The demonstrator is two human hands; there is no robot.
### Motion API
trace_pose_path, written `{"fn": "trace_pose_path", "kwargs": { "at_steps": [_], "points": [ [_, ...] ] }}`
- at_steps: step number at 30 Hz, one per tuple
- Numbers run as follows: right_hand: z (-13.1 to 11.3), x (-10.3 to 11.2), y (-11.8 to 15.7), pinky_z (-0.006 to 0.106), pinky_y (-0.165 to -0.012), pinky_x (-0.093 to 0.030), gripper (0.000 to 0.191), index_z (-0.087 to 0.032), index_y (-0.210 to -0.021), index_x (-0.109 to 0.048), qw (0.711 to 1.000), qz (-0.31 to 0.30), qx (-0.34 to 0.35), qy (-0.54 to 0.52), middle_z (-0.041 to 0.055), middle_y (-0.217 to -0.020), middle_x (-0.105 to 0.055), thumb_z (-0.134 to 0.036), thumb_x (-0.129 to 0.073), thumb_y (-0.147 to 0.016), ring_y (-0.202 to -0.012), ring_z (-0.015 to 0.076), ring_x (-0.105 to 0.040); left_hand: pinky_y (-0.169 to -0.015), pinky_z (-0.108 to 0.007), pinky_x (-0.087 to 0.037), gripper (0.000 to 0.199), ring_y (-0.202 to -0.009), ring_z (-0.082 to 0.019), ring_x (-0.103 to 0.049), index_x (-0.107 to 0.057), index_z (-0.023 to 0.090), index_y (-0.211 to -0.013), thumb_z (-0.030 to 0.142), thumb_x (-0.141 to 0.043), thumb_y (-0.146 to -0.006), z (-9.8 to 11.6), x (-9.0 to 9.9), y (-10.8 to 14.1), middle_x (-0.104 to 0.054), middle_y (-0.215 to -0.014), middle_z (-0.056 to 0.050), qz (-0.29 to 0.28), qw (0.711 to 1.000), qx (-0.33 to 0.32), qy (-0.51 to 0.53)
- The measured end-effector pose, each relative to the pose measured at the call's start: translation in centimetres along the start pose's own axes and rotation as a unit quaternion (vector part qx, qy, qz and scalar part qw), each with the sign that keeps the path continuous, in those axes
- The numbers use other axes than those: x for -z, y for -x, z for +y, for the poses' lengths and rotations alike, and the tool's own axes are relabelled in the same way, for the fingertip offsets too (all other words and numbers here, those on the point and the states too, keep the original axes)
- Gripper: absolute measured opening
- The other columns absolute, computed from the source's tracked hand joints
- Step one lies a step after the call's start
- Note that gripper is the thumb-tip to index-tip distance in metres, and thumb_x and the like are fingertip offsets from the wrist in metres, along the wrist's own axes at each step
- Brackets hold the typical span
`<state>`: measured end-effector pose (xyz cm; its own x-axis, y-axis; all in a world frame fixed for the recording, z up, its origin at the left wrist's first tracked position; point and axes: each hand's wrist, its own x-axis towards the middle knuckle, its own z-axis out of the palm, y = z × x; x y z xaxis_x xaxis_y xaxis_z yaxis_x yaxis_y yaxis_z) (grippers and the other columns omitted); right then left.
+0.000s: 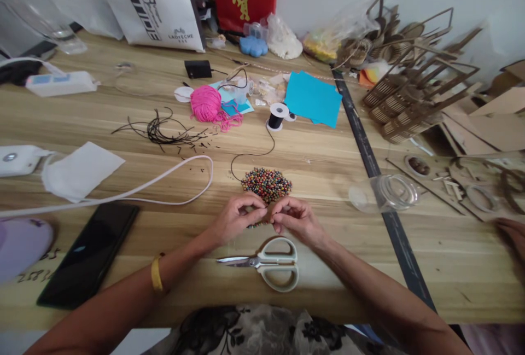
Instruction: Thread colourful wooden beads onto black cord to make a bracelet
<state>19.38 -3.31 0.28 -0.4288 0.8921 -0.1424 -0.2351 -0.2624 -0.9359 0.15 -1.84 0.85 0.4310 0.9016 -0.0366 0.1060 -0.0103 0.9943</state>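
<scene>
My left hand (241,214) and my right hand (296,217) meet just in front of a pile of small multicoloured beads (266,182). Thumb and forefinger are pinched together on each hand. What lies between the fingertips is too small to make out. A short row of beads (257,225) shows beneath the fingers. Black cord (262,152) runs from a white-flanged spool (278,117) down to the left side of the pile. Nearer to me, scissors (266,262) with pale handles lie on the table, their blades pointing left.
To the left are a black phone (90,254), a white cable (180,174) and cut black cords (164,131). Pink yarn (205,103) and blue sheets (314,98) lie farther back. On the right are a clear jar (385,193), wooden baskets (402,100) and another person's hand (512,237).
</scene>
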Motion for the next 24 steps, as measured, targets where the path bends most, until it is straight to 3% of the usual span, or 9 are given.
{"fn": "trace_pose_path", "kwargs": {
  "at_steps": [3, 7, 15, 20, 24],
  "points": [
    [-0.4, -0.1, 0.1, 0.02, -0.048, -0.052, 0.019, -0.015, -0.077, -0.064, 0.999, -0.029, -0.022, 0.009, -0.0007, -0.06, -0.065, -0.031, -0.075, -0.075, -0.049, 0.0093, -0.061, -0.062, -0.023, -0.046, 0.02, -0.068, -0.014, -0.058, -0.067, 0.012, -0.075, 0.03, -0.061, -0.08, 0.7, 0.3, 0.2, -0.063, -0.073, -0.005, -0.003, 1.0, 0.006, 0.018],
    [-0.8, -0.5, 0.3, 0.019, -0.046, -0.052, 0.022, -0.015, -0.076, -0.063, 0.999, -0.018, -0.03, 0.015, -0.0014, -0.058, -0.064, -0.033, -0.075, -0.075, -0.047, 0.0089, -0.06, -0.059, -0.022, -0.044, 0.022, -0.061, -0.011, -0.055, -0.065, 0.012, -0.074, 0.031, -0.058, -0.083, 1.7, 0.6, 0.7, -0.061, -0.064, -0.002, -0.031, 0.999, 0.003, 0.028],
    [-0.4, -1.1, 0.4, 0.015, -0.044, -0.05, 0.022, -0.017, -0.091, -0.065, 0.999, 0.022, -0.021, -0.019, -0.0027, -0.065, -0.063, -0.03, -0.075, -0.076, -0.049, 0.0056, -0.057, -0.058, -0.02, -0.041, 0.019, -0.059, -0.01, -0.055, -0.065, 0.014, -0.072, 0.023, -0.054, -0.085, 1.7, 0.1, 0.9, -0.065, -0.064, -0.001, -0.007, 0.986, -0.069, -0.148],
    [0.1, -1.3, 0.3, 0.015, -0.044, -0.05, 0.019, -0.017, -0.085, -0.063, 0.999, 0.036, -0.005, 0.008, -0.0041, -0.06, -0.061, -0.03, -0.074, -0.076, -0.046, 0.0053, -0.055, -0.06, -0.02, -0.041, 0.016, -0.061, -0.01, -0.056, -0.064, 0.014, -0.074, 0.02, -0.054, -0.086, 0.9, -0.4, 1.1, -0.065, -0.067, -0.001, 0.0, 0.965, -0.141, -0.219],
    [0.1, -1.2, 0.4, 0.016, -0.045, -0.049, 0.021, -0.016, -0.079, -0.061, 0.998, 0.035, -0.008, 0.054, -0.0038, -0.056, -0.059, -0.033, -0.072, -0.078, -0.045, 0.0057, -0.053, -0.06, -0.02, -0.04, 0.015, -0.059, -0.01, -0.055, -0.063, 0.015, -0.073, 0.017, -0.054, -0.086, 0.2, -0.2, 1.1, -0.064, -0.067, 0.0, -0.003, 0.955, -0.16, -0.251]
  ]
}}
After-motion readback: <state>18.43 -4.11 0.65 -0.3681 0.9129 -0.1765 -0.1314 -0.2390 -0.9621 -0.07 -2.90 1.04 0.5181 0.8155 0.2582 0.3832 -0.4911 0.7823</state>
